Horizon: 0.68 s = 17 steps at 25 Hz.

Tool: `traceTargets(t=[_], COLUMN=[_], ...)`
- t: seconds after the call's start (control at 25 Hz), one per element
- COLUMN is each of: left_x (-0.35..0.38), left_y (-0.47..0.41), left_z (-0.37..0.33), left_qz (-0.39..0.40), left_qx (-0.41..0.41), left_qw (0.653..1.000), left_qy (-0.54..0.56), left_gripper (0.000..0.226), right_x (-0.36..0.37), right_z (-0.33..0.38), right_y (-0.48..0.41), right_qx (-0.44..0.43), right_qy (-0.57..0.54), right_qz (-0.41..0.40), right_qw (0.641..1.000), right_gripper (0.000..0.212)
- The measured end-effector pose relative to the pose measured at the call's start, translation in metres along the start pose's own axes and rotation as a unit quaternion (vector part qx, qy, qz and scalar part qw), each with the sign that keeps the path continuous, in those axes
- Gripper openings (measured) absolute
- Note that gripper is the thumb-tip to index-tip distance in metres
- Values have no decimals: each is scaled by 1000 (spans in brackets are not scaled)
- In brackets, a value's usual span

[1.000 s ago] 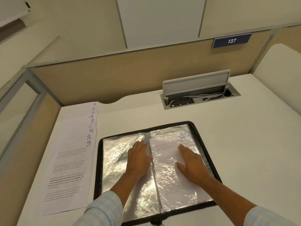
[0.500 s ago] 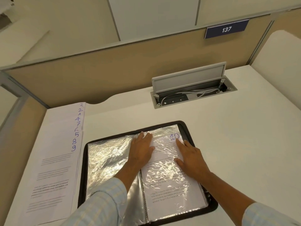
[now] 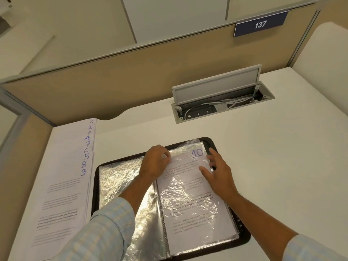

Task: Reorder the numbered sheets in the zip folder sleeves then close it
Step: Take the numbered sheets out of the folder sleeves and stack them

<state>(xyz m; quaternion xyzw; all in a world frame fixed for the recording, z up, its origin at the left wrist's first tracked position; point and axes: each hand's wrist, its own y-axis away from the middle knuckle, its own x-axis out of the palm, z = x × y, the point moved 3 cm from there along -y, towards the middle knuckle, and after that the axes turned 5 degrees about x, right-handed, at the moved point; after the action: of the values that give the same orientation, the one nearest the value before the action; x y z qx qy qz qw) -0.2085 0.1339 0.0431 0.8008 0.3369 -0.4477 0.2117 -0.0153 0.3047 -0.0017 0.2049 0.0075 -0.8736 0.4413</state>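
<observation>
Head view. One zip folder point(image 3: 96, 187), black-rimmed, lies open on the tabletop point(image 3: 273, 176) directly before me, with its near left corner hidden under my left forearm. Two clear sleeves face up. The left-hand clear sleeve point(image 3: 116, 185) is all glare, and how many lie stacked beneath either one cannot be made out. One sheet 10 point(image 3: 194, 210) sits inside the right-hand clear sleeve point(image 3: 185, 146), its numeral in blue at the top right corner and its printed lines partly lost in reflections. One stack of loose sheets point(image 3: 64, 176) is fanned at the tabletop's left, just beside the folder's rim. Nine handwritten numerals run down its stepped edge: the top one is unclear, then 2, 1, 4, 7, 6, 5, 8, 9. Two grips. My left grip point(image 3: 156, 162) has its fingers curled, pinching the top left corner of the right-hand clear sleeve; plastic alone or paper too, I cannot tell. My right grip point(image 3: 220, 176) lies loose and spread, with the thumb on sheet 10 and the fingertips at the sleeve's right edge. One cable box point(image 3: 222, 108), lid raised, is at the back. One sign 137 point(image 3: 260, 24) is on the partition point(image 3: 113, 81).
</observation>
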Motion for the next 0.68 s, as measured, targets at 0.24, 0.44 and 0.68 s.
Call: traceTargets(t=[0.24, 0.44, 0.68], left_x=[-4, 0, 3], left_y=[-3, -25, -39], left_z=[11, 13, 0], left_qz=[84, 132, 197], left_qx=[5, -86, -22], left_qw=[990, 979, 980], left_qy=[112, 130, 20], left_gripper=[17, 34, 15], right_x=[-6, -6, -10], right_z=[-8, -11, -16], right_y=[-4, -5, -4], right_qx=[84, 81, 65], right_qy=[-36, -42, -28], right_qz=[-2, 35, 56], right_qw=[996, 995, 996], right_gripper=[35, 8, 11])
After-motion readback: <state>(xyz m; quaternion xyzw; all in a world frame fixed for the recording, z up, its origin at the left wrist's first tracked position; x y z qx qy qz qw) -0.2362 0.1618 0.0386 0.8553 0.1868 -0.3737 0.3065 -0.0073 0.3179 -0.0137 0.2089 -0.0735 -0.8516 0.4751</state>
